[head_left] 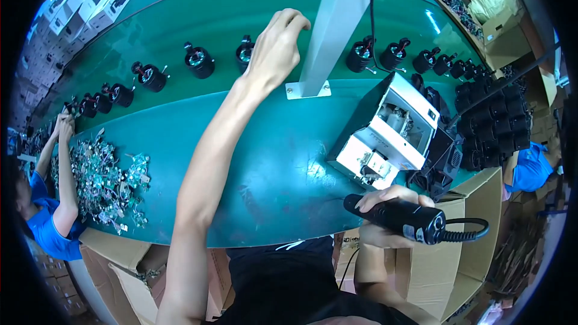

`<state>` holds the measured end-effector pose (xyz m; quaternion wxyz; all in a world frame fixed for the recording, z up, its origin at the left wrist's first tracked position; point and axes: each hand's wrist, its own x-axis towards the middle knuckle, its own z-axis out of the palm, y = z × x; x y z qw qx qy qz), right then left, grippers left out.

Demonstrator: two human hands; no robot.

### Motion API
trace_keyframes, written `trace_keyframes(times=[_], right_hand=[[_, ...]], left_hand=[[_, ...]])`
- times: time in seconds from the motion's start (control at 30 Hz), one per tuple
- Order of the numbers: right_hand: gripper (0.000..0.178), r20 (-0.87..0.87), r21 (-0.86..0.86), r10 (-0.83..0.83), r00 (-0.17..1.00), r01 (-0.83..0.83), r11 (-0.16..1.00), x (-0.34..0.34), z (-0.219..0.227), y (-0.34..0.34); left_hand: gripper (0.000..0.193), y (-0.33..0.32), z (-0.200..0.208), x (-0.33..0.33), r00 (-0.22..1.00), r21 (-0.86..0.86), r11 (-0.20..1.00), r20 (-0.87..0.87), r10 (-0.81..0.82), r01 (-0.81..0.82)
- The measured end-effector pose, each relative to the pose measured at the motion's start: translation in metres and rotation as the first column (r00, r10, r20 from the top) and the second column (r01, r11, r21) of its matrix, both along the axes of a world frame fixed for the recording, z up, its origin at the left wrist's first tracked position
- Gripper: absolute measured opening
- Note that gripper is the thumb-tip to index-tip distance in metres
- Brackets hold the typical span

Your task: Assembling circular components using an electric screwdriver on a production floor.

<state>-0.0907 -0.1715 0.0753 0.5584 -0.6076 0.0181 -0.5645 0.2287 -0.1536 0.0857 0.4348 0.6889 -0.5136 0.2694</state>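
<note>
My right hand [391,235] is wrapped round a black electric screwdriver [400,218] near the table's front edge. The tool's tip points left, and a corded strain relief leaves its back end. My left hand [278,48] is stretched over the green conveyor belt, fingers curled, just left of a grey metal post [336,30]. What the fingertips hold, if anything, is hidden. Beside that wrist stands a black cylindrical housing [243,54] with a bracket on top, partly covered by the hand. Similar housings [198,60] stand in a row along the belt.
A white-and-grey screw feeder [391,129] sits right of centre. Stacked black cups [494,120] lie beyond it. A heap of small circuit boards with wires [105,180] is at left, near a co-worker in blue [54,222]. Open cardboard boxes [451,247] flank me.
</note>
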Motion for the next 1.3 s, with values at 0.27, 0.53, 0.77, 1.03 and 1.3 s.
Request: trace_keyframes(times=[0.27,0.53,0.77,1.03,1.3], right_hand=[[0.071,-0.082,0.018,0.026,0.996,-0.025,1.0,-0.007,0.004,0.001],[0.066,-0.011,0.142,0.048,0.999,-0.045,0.989,-0.007,0.007,0.005],[0.074,-0.123,0.095,0.005,0.992,0.007,0.995,-0.007,0.006,0.008],[0.076,0.163,-0.149,0.096,0.982,-0.072,0.986,-0.02,0.078,-0.009],[0.074,0.006,-0.231,-0.088,0.996,0.087,0.969,0.015,0.071,-0.023]], left_hand=[[0.026,-0.099,-0.058,0.03,0.709,0.232,0.764,-0.596,-0.377,0.602],[0.035,-0.135,-0.089,0.031,0.56,0.148,0.707,-0.728,-0.396,0.692],[0.021,-0.035,0.007,0.037,0.745,0.051,0.927,-0.613,-0.265,0.371],[0.024,0.162,0.068,-0.083,0.962,0.125,0.983,-0.22,0.163,-0.138],[0.021,0.174,-0.042,-0.205,0.692,0.036,0.991,-0.719,-0.063,0.128]])
